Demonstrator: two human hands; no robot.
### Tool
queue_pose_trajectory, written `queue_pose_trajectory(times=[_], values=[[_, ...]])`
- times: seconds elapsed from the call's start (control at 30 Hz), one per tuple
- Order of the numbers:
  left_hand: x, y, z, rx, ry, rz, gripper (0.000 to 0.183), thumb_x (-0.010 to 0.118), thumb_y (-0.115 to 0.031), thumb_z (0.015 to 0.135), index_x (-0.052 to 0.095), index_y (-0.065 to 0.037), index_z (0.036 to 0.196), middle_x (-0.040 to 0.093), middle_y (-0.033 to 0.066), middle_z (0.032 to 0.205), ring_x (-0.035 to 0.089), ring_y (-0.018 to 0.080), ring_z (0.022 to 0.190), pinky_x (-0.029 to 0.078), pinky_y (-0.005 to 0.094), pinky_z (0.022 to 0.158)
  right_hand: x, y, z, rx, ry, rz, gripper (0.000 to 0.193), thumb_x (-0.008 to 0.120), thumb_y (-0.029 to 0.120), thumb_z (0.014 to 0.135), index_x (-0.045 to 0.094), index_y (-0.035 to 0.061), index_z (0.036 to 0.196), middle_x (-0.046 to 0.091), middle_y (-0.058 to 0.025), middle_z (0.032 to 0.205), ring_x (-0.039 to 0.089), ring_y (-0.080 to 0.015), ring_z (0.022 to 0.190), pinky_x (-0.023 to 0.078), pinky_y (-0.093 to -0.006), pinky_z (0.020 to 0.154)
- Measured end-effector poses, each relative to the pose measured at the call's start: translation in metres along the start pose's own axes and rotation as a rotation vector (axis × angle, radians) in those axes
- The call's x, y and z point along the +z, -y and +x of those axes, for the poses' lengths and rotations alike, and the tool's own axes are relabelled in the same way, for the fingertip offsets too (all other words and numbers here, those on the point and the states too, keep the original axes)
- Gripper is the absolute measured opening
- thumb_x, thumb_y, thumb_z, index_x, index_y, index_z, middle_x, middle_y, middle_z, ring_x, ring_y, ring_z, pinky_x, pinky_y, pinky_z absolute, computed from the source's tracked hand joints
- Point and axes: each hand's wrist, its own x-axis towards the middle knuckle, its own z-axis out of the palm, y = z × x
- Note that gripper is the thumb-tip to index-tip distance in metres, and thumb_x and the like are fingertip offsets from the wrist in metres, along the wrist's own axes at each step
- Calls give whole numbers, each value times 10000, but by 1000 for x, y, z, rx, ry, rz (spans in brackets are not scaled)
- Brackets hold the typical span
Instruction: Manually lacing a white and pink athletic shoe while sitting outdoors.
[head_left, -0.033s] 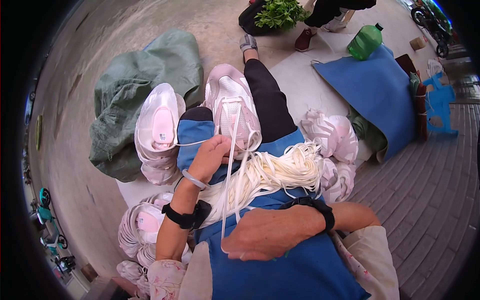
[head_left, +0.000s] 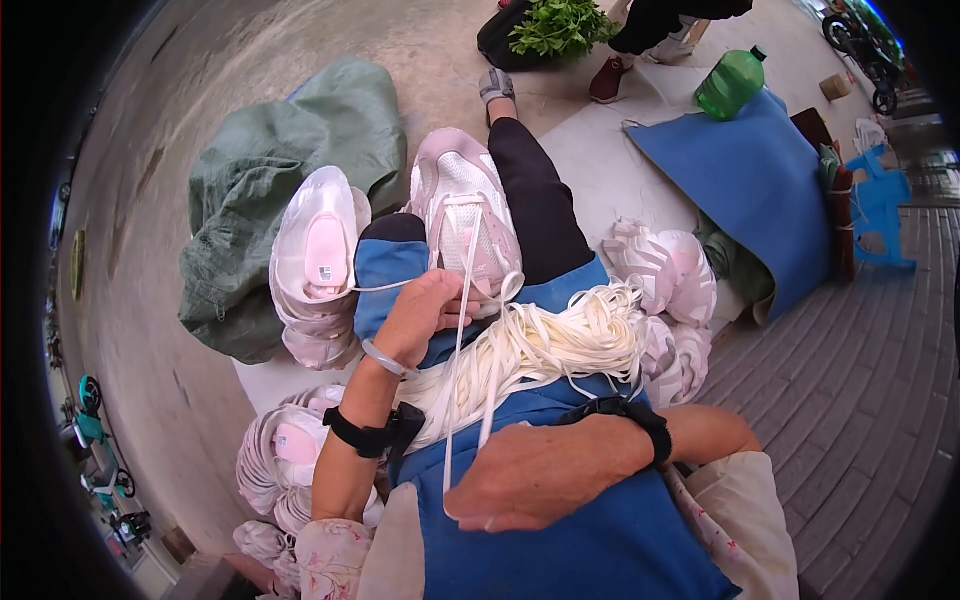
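Observation:
A pink-and-white sneaker [head_left: 465,190] rests across my lap, toe pointing away. My left hand [head_left: 425,315] is closed at its near end, fingers curled against the upper; the exact grip is partly hidden. A thin lace strand runs leftward from that hand. From the sneaker's lacing, a white shoelace [head_left: 458,400] stretches taut down to my right hand [head_left: 550,475], whose fingers are curled shut on it, low over my blue apron [head_left: 600,550]. Between my hands and the sneaker lies a thick bundle of cream shoelaces [head_left: 560,345] across my lap.
Nested pink-and-white shoe uppers [head_left: 325,250] stand left of my knee, with more stacks [head_left: 295,445] by my left arm and others [head_left: 660,270] at right. A green sack [head_left: 290,160], blue sheet [head_left: 740,190], green bottle [head_left: 732,85] and blue stool [head_left: 880,205] lie around. Another person's leg [head_left: 640,30] shows far off.
My right hand has moved slightly downward with the shoelace, drawing it a little. The fingers of my left hand have shifted slightly at the sneaker.

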Motion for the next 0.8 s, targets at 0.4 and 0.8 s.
queue_pose_trajectory(times=[0.4, 0.8], values=[[-2, -8, -12, -182, 156, -272, 623, 346, -572, 969, 532, 16, 1061, 615, 153, 982, 668, 253, 820, 577, 381, 737, 18, 61, 10, -414, -151, 104, 221, 561, 215, 907, 479, 53, 780, 506, -154, 642, 558, -335, 620, 414, -395, 519], [14, 19, -7, -214, 367, -801, 631, 396, -562, 956, 518, 15, 1179, 604, 250, 1145, 644, 376, 1004, 530, 505, 882, 27, 79, 20, -581, -227, 250, 259, 530, 234, 934, 480, 41, 769, 508, -146, 654, 555, -332, 616, 416, -392, 520]])
